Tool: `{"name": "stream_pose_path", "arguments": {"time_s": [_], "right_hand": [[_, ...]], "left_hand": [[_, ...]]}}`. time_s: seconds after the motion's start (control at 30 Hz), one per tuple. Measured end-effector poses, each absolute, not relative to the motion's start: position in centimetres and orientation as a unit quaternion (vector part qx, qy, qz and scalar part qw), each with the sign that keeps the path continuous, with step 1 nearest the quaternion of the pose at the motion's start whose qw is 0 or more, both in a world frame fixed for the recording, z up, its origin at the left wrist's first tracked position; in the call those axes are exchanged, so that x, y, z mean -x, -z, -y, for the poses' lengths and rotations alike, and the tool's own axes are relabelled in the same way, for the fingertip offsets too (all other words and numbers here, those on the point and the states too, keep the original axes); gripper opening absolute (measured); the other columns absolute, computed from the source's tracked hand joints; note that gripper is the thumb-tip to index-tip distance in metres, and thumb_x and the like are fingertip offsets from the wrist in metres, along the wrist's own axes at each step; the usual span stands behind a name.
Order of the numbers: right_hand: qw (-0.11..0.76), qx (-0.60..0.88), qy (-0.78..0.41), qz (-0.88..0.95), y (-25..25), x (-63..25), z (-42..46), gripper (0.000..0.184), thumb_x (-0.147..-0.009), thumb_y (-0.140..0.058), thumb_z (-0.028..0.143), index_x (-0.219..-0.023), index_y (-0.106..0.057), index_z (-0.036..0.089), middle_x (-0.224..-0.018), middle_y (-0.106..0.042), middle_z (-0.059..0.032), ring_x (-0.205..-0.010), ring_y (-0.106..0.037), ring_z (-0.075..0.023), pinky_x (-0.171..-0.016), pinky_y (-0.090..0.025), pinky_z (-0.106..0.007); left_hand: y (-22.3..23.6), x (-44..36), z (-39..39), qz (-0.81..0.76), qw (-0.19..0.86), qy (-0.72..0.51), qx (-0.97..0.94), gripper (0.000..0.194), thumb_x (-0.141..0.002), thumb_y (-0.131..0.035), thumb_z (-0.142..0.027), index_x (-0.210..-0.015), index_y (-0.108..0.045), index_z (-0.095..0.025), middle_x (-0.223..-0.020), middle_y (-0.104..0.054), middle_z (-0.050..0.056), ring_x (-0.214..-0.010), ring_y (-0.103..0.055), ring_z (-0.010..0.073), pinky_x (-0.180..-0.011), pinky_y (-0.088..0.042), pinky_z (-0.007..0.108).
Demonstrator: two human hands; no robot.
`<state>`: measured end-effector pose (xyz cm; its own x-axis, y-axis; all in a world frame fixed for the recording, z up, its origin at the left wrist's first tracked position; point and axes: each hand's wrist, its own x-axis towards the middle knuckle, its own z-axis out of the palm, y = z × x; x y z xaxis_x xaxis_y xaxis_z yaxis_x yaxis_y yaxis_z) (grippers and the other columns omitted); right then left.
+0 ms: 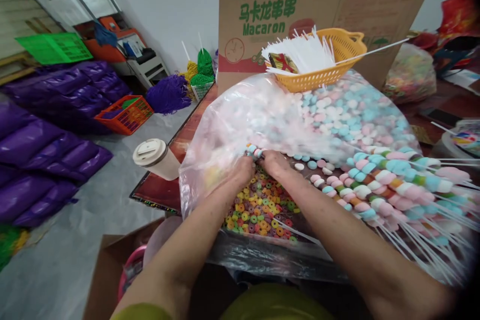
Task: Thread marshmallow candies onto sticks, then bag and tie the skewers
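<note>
My left hand and my right hand are close together over the far edge of a spread of colourful ring-shaped cereal. Both have their fingers curled inward, and the fingertips are largely hidden. Pink, white and blue marshmallows show right at the fingers; whether they are gripped or lie just behind is unclear. To the right of my right arm lies a stack of finished skewers, marshmallows and rings threaded on white sticks. One loose white stick rests by the cereal.
Behind the hands, clear plastic sheeting partly covers a heap of loose marshmallows. A yellow basket of white sticks stands before a large cardboard box. A lidded paper cup is at the table's left edge.
</note>
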<state>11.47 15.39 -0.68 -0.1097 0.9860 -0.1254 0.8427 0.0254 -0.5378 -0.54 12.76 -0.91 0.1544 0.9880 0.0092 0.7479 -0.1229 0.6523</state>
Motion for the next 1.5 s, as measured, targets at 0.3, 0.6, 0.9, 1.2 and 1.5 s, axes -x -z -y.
{"name": "stream_pose_path", "arguments": {"time_s": [0.3,0.6,0.9,1.2,1.5], "right_hand": [[0.184,0.636,-0.262,0.702,-0.6,-15.1,-9.8,0.020,-0.069,-0.056,0.036,-0.074,-0.057,0.017,-0.063,-0.055,0.0004,-0.058,-0.047,-0.0126,-0.049,-0.029,-0.022],[0.445,0.423,-0.668,0.420,-2.7,-15.3,-1.7,0.025,-0.069,-0.062,0.039,-0.070,-0.046,0.021,-0.051,-0.043,0.0095,-0.034,-0.022,-0.0026,-0.034,-0.014,-0.018],[0.515,0.392,-0.690,0.323,-3.3,-15.0,0.3,0.028,-0.062,-0.068,0.029,-0.071,-0.043,0.021,-0.046,-0.037,0.0122,-0.032,-0.022,-0.0015,-0.033,-0.015,-0.016],[0.370,0.553,-0.353,0.658,-3.3,-18.2,4.3,0.024,-0.083,-0.044,0.033,-0.063,-0.046,0.019,-0.054,-0.044,0.0040,-0.049,-0.039,-0.0088,-0.048,-0.030,-0.022],[0.197,0.587,-0.170,0.767,-2.7,-17.8,5.4,0.022,-0.086,-0.034,0.023,-0.072,-0.051,0.019,-0.064,-0.057,-0.0017,-0.059,-0.052,-0.0147,-0.057,-0.030,-0.026]], "left_hand": [[-0.5,2.2,-8.8,-0.549,0.488,-0.372,-0.567,0.019,-0.068,-0.062,-0.031,-0.078,-0.062,-0.015,-0.064,-0.060,0.000,-0.052,-0.052,0.0091,-0.052,-0.043,0.022],[-1.2,-2.0,-1.8,-0.407,0.624,-0.540,-0.391,0.027,-0.062,-0.073,-0.030,-0.083,-0.067,-0.014,-0.075,-0.067,0.002,-0.067,-0.060,0.0116,-0.065,-0.049,0.025],[-2.7,-3.1,0.6,-0.411,0.597,-0.540,-0.428,0.041,-0.054,-0.078,-0.023,-0.093,-0.066,-0.016,-0.081,-0.069,0.002,-0.077,-0.061,0.0134,-0.075,-0.049,0.026],[-2.2,-1.3,-0.2,-0.470,0.573,-0.576,-0.346,0.040,-0.053,-0.078,-0.031,-0.086,-0.063,-0.013,-0.069,-0.067,0.001,-0.055,-0.062,0.0125,-0.056,-0.053,0.028],[-1.4,-1.2,0.2,-0.481,0.535,-0.588,-0.370,0.032,-0.058,-0.074,-0.029,-0.086,-0.066,-0.015,-0.073,-0.068,0.000,-0.062,-0.061,0.0113,-0.060,-0.053,0.026]]}}
